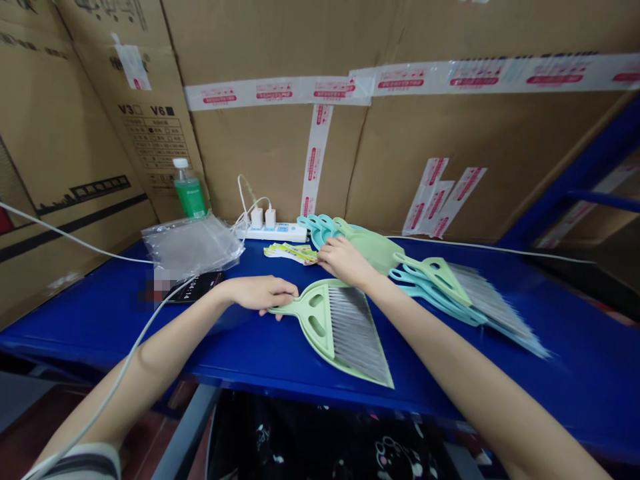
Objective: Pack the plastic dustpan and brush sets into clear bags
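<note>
A light green dustpan with a small green brush (345, 328) nested in it lies on the blue table (575, 360) in front of me. My left hand (263, 293) is closed over the tip of its handle. Further back, my right hand (343, 260) reaches to a small stack of yellow-and-white labels (290, 252), its fingers curled at the stack's right end. Whether it grips a label I cannot tell.
Stacked teal and green dustpans (350, 239) sit behind my right hand, and several brushes (465, 290) lie to the right. Clear plastic bags (193, 243), a phone (197, 287), a green bottle (189, 190) and a power strip (273, 231) stand at the back left. Cardboard boxes (450, 153) wall the table.
</note>
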### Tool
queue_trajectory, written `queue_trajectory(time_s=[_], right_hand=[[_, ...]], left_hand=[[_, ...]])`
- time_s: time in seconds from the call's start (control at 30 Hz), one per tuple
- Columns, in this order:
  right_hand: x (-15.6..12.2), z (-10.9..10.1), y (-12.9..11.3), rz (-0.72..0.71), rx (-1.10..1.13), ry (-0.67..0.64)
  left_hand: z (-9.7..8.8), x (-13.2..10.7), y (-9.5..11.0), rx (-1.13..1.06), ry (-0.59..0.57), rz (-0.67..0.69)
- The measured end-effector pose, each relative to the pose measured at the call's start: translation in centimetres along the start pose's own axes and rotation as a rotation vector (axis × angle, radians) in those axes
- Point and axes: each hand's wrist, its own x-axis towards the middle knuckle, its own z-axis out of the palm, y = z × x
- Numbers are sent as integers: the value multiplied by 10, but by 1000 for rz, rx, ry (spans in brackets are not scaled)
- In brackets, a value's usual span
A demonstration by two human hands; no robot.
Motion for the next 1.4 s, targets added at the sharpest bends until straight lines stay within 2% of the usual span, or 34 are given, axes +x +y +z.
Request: queue_trajectory(time_s=[0.2, 0.33, 0.5, 0.8, 1.2, 1.3, 1.4], right_hand=[[0, -3, 0, 81, 49, -13], [0, -1, 1, 116, 83, 31], [-1, 8, 5, 97, 148, 93], [-1, 11, 9, 80, 200, 81], [-16, -19, 11, 23, 247, 39], [-22, -31, 13, 18, 351, -13], [-28, -42, 17, -15, 475, -142]], left_hand=[[0, 0, 0, 6, 6, 21], [-1, 1, 1, 22, -9, 11], [0, 1, 1, 25, 0, 14], [0, 1, 0, 21, 0, 24], [-1, 0, 1, 44, -5, 1], [-1, 0, 0, 45, -2, 0], [-2, 0, 0, 45, -8, 0]])
